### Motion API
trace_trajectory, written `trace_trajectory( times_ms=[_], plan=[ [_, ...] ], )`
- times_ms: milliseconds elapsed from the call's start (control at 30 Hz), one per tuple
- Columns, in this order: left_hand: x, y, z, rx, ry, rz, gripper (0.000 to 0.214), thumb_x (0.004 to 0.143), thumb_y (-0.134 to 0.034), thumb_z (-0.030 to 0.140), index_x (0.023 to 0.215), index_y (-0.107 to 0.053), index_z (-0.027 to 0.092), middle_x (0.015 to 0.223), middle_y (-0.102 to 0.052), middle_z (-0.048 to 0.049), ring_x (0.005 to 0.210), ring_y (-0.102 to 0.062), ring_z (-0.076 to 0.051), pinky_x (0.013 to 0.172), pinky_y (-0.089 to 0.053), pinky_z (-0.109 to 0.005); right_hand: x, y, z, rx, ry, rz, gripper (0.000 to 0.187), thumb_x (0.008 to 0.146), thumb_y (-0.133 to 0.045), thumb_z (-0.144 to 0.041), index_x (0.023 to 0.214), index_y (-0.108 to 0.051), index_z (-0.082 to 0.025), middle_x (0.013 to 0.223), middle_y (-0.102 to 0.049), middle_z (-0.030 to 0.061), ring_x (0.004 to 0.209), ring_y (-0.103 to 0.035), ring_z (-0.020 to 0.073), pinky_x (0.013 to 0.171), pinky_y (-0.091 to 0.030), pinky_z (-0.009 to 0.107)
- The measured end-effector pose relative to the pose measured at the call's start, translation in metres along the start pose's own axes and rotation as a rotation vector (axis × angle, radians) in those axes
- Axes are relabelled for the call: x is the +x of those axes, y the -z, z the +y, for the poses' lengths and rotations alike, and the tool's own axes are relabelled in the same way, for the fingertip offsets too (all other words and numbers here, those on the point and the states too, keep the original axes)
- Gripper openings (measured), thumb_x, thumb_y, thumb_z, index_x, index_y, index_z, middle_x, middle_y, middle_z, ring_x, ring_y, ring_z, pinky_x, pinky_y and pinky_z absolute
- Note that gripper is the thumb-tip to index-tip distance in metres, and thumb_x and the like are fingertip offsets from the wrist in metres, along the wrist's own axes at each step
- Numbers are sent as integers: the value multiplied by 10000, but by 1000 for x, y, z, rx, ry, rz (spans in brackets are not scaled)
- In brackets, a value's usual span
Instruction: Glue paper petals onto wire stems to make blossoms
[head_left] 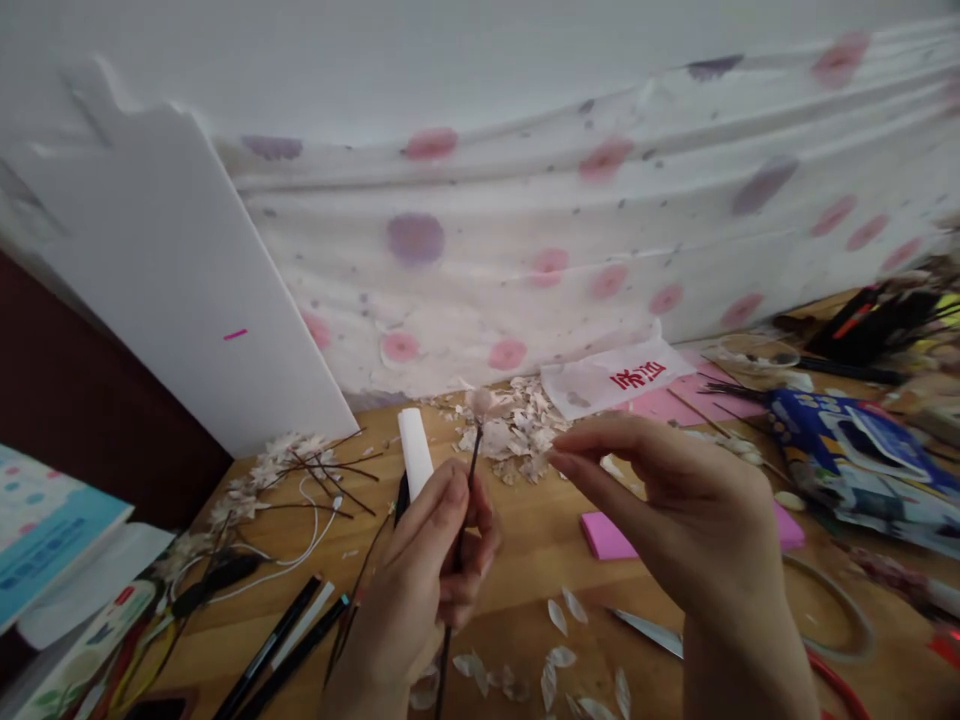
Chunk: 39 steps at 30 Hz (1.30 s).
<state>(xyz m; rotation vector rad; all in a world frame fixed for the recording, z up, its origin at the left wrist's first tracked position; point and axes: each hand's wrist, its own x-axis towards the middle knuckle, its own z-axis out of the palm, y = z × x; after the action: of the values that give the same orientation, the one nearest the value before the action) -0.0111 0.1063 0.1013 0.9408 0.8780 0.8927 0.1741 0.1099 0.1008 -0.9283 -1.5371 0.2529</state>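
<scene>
Fingers (442, 505) of the left hand (427, 590) are closed around a thin dark wire stem (472, 465). The thumb and forefinger pinch it and hold it nearly upright above the wooden table (525, 560). The stem runs from below the palm up to a small pale petal bud (480, 403) at its top. A white tube (415, 450) rises just behind this forefinger; whether the hand holds it too cannot be told.

The right hand (690, 520) hovers just beside the stem's upper end. Its thumb and forefinger tips (564, 458) are drawn together in a pinch, and the other fingers are curled loosely. Whether a petal sits between the tips is unclear.

Behind the bud lies a pile of pale petals (517, 425), and loose petals (559, 615) are scattered on the table near the wrists. A pink notepad (607, 537) lies under the right hand, with a metal blade (649, 632) near it. To the left are finished flower stems (300, 465), a white cable (307, 530) and 3 dark pens (285, 640). A white foam board (172, 290) leans at the back left beside a spotted cloth (600, 220). A white bag with red characters (615, 378) and a blue packet (855, 460) lie to the right.
</scene>
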Motion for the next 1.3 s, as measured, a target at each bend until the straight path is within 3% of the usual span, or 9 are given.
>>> trace_trajectory(
  times_ms=[133,333,833,1300],
  plan=[
    [0,-8,-5,21,9,-7,449,882,-642,622,758,-484,221,582,-433,90,428,-117,-40,383,-56,-201,-1,-1,-6,-41,115,31,181,894,-701,-93,946,-682,-266,857,-732,-26,784,-686,133,699,-536,283],
    [-2,-14,-10,71,-24,-9,422,913,-623,587,749,-524,211,594,-471,76,426,-165,-39,392,-137,-199,2,-4,-9,-260,230,138,140,887,-702,-86,908,-696,-224,889,-671,22,847,-640,152,761,-509,315],
    [-5,-16,-16,66,-43,-39,390,945,-606,537,772,-537,194,606,-497,78,419,-210,-23,386,-169,-160,4,-7,-4,-265,225,156,91,886,-714,-83,922,-712,-166,945,-643,40,918,-617,142,822,-492,285],
    [0,-9,-23,-45,-7,-129,395,913,-646,553,769,-532,203,570,-482,88,385,-134,-22,335,-125,-139,4,-7,-4,-269,220,173,74,894,-708,-92,899,-714,-166,931,-640,40,897,-621,135,795,-491,272]
  ],
)
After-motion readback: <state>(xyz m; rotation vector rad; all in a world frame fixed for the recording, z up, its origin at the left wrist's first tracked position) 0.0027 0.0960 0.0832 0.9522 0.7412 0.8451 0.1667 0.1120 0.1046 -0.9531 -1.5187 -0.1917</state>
